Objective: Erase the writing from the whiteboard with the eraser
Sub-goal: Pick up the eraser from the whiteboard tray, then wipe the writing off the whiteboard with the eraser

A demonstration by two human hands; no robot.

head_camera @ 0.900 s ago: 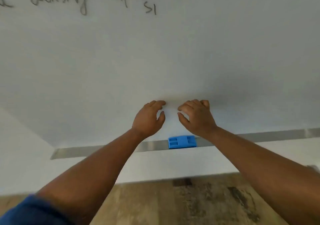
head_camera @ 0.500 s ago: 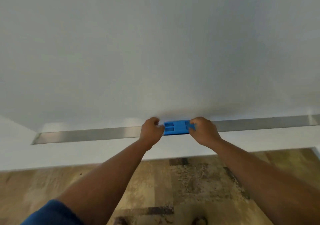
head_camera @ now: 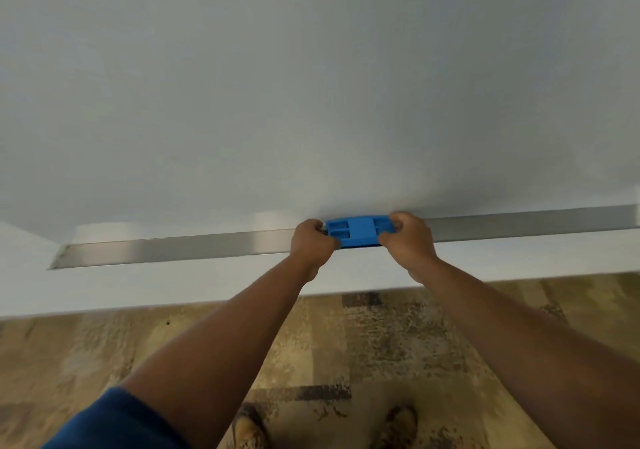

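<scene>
**Both hands gripping the blue eraser on the tray**

The blue eraser (head_camera: 360, 231), a flat rectangular block of moulded plastic with ribbed recesses on its back, is lying on the long brushed-metal tray (head_camera: 180, 248) that is running along the foot of the whiteboard (head_camera: 311, 85). The left hand (head_camera: 311, 246) is curling its fingers (head_camera: 313, 226) round the eraser's left end, and the right hand (head_camera: 408, 240) is curling its fingers (head_camera: 398, 220) round the right end, so the block is being held between them. The board's smooth, matt grey-white face is filling the far part of the view, with no writing showing on the part in view. A dark blue sleeve (head_camera: 114, 421) is covering the left upper arm. On the near side, worn wood-grain floor (head_camera: 69, 355) planks are showing, with two scuffed tan shoes (head_camera: 249, 428) near the bottom edge.
</scene>
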